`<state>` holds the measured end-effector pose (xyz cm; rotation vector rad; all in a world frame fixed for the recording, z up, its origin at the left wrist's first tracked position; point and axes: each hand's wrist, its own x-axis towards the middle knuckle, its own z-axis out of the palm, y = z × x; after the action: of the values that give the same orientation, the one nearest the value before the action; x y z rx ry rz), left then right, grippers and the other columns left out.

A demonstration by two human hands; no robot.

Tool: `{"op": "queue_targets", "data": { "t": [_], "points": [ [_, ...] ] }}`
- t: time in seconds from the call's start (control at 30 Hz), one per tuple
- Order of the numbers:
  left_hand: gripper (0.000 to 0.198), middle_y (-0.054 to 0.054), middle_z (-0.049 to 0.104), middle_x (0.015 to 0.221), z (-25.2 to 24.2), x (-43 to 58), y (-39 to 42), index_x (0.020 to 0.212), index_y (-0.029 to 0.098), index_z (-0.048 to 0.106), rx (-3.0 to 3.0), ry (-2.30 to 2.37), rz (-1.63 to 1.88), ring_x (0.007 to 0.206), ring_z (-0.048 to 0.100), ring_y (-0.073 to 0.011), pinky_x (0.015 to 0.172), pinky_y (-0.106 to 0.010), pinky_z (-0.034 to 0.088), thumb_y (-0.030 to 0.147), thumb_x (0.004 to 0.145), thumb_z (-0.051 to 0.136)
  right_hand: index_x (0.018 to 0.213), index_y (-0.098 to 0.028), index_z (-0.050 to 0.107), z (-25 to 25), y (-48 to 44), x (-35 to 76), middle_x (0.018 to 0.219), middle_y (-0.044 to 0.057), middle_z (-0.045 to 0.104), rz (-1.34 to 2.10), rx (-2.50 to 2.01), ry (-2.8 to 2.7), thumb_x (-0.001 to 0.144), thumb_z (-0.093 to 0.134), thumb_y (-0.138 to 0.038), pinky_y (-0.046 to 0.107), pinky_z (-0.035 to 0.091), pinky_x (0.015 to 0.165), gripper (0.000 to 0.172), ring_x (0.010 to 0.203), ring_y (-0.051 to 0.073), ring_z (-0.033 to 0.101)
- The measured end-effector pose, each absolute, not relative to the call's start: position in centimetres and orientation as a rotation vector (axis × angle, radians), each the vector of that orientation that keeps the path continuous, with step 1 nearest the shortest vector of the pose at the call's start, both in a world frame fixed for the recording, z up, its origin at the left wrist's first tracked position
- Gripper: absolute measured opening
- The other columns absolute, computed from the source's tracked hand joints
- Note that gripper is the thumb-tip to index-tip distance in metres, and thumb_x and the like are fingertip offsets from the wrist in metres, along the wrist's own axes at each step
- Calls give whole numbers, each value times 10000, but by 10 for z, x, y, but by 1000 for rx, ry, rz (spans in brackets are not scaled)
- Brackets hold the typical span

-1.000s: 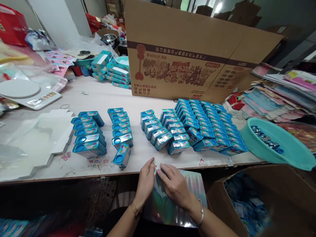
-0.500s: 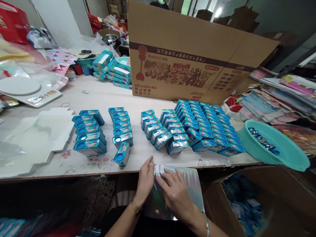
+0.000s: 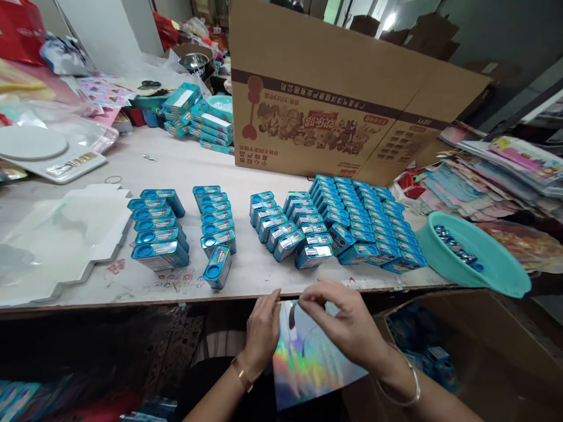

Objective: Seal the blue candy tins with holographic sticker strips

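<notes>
A shiny rainbow-foil sheet (image 3: 308,363) lies on my lap below the table's front edge. My left hand (image 3: 263,329) presses on its top left corner with the fingers curled. My right hand (image 3: 347,325) is raised just above the sheet, thumb and forefinger pinched on a small thing I cannot make out. Rows of small blue tins (image 3: 352,223) stand on the white table (image 3: 246,275) right behind my hands. One tin (image 3: 217,266) lies tipped at the front of the second row.
A big cardboard box (image 3: 334,99) stands at the back. A teal basin (image 3: 475,258) with small blue parts sits at the right, an open carton (image 3: 444,351) of tins below it. White flat card blanks (image 3: 65,234) lie left. Printed sheets (image 3: 497,170) pile at far right.
My right hand has lifted off the foil sheet and moved right, pinched. The sheet has tilted, its top left corner still under my left hand.
</notes>
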<state>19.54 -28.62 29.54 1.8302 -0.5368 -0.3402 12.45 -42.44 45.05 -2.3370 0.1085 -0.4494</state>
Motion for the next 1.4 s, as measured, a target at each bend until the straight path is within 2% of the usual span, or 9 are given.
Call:
{"op": "queue_targets", "data": {
  "t": [0.07, 0.17, 0.23, 0.33, 0.43, 0.57, 0.8, 1.17, 1.4],
  "points": [
    [384, -140, 714, 1126, 301, 194, -277, 1217, 198, 683, 1854, -577, -275, 1100, 631, -302, 957, -472, 516, 322, 899, 508, 790, -203, 695, 467, -437, 140, 697, 1, 663, -364, -2197, 192, 922, 624, -308, 258, 477, 623, 182, 646, 146, 601],
    [451, -151, 670, 1211, 326, 204, -269, 1252, 200, 659, 1746, -431, -300, 1118, 600, -296, 870, -411, 545, 462, 902, 547, 773, -182, 696, 481, -450, 164, 669, -10, 633, -271, -2109, 213, 892, 636, -329, 234, 446, 578, 198, 622, 126, 565],
    [612, -166, 666, 1214, 348, 216, -271, 1269, 183, 643, 1529, -357, -436, 1045, 618, -279, 731, -345, 555, 641, 899, 474, 758, -172, 684, 485, -454, 180, 656, -17, 617, -233, -2076, 205, 876, 640, -331, 225, 428, 567, 203, 611, 114, 544],
    [832, -165, 699, 1098, 378, 234, -288, 1193, 148, 672, 1272, -356, -579, 913, 629, -259, 614, -293, 519, 832, 748, 510, 761, -161, 685, 487, -457, 199, 653, -13, 616, -212, -2071, 197, 857, 633, -334, 222, 407, 559, 204, 604, 109, 531],
    [609, -90, 699, 839, 393, 250, -310, 887, 149, 718, 1298, -295, -546, 758, 599, -198, 600, -261, 474, 728, 708, 666, 764, -159, 702, 485, -463, 217, 600, -20, 579, -218, -2111, 209, 837, 620, -359, 217, 343, 498, 228, 547, 104, 479],
    [428, -20, 605, 622, 395, 279, -335, 615, 166, 629, 1334, -196, -330, 625, 514, -144, 602, -255, 426, 546, 811, 612, 742, -166, 713, 473, -476, 250, 499, -52, 484, -351, -2182, 315, 792, 634, -378, 222, 276, 463, 231, 478, 94, 400],
    [344, 25, 476, 557, 397, 358, -374, 554, 205, 503, 1458, -78, 86, 584, 442, -135, 582, -264, 356, 395, 841, 523, 700, -169, 692, 450, -492, 339, 495, -47, 487, -511, -2073, 416, 729, 636, -411, 237, 301, 470, 249, 482, 114, 423],
    [326, -13, 512, 664, 375, 425, -388, 551, 229, 445, 1883, -124, 368, 680, 511, -171, 680, -295, 376, 262, 872, 489, 690, -198, 703, 410, -511, 413, 526, -39, 574, -466, -2127, 540, 721, 634, -342, 235, 386, 517, 163, 532, 138, 530],
    [300, -112, 695, 824, 372, 429, -391, 700, 182, 633, 2185, -192, 266, 785, 613, -220, 689, -308, 365, 225, 930, 445, 669, -202, 714, 394, -516, 419, 529, -45, 582, -434, -2163, 628, 710, 637, -285, 236, 370, 538, 121, 540, 131, 532]
  ]
}}
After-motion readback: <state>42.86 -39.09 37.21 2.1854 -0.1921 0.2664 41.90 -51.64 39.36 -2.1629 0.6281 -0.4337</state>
